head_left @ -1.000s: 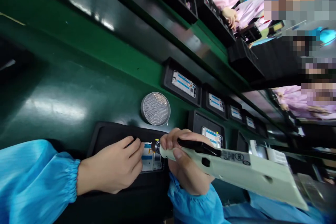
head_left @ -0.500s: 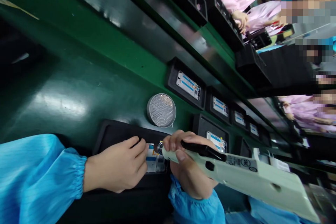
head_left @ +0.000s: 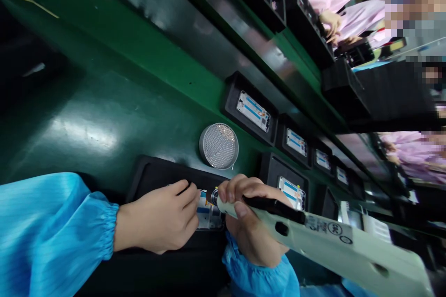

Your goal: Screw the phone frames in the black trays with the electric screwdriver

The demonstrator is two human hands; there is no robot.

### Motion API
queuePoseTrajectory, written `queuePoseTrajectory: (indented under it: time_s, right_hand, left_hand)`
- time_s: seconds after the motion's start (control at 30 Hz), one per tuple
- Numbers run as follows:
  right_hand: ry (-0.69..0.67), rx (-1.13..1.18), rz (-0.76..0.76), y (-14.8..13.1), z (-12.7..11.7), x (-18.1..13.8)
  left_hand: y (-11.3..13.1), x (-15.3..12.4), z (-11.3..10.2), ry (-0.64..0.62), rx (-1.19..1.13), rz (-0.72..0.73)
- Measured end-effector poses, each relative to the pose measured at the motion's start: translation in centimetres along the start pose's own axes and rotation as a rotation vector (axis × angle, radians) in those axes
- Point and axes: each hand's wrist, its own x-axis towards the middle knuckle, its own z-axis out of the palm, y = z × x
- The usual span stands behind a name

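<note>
Gripping the driver (head_left: 324,243), right hand (head_left: 253,234) overlaps the tray rim (head_left: 167,165); whether left hand (head_left: 163,217) pinches, I cannot tell.

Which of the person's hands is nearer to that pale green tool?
Right. The right hand is wrapped around the pale green tool; the left hand is left of its front end, at the panel in the black tray.

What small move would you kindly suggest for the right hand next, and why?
Perhaps press the electric screwdriver gently down: the right hand grips it with its nose over the phone frame, contact there is hidden, and the left hand covers the frame's other end.
</note>
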Motion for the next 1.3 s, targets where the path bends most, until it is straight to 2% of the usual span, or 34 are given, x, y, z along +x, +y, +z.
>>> queuePoseTrajectory:
  time_s: [0.2, 0.33, 0.47, 0.57, 0.67, 0.87, 1.07, 1.3]
  right_hand:
    - [-0.011, 0.012, -0.016, 0.5, -0.1, -0.1]
    - [-0.001, 0.06, -0.027, 1.0, -0.3, -0.2]
    - [0.106, 0.079, -0.083, -0.4, -1.8, 0.7]
    - [0.292, 0.078, -0.187, -2.7, -4.2, 1.5]
    - [0.404, 0.077, -0.245, -4.4, -6.3, 1.8]
    - [0.514, 0.125, -0.239, -5.3, -7.1, 1.8]
    - [0.503, 0.116, -0.276, -5.7, -7.0, 1.8]
    - [0.487, 0.157, -0.287, -5.9, -7.2, 1.6]
  left_hand:
    - [-0.1, 0.1, 0.0, 0.027, -0.013, -0.03]
    - [-0.1, 0.2, -0.2, 0.012, -0.037, -0.109]
    - [0.3, 0.6, -0.5, -0.051, -0.017, -0.193]
    - [1.1, 0.8, -1.3, 0.017, 0.103, -0.145]
    - [2.2, 0.7, -2.9, 0.086, 0.196, -0.046]
    - [2.6, 0.3, -6.0, -0.027, 0.111, 0.083]
    - [2.1, 0.4, -6.8, -0.13, 0.082, 0.15]
    - [2.1, 0.8, -7.1, -0.142, 0.146, 0.185]
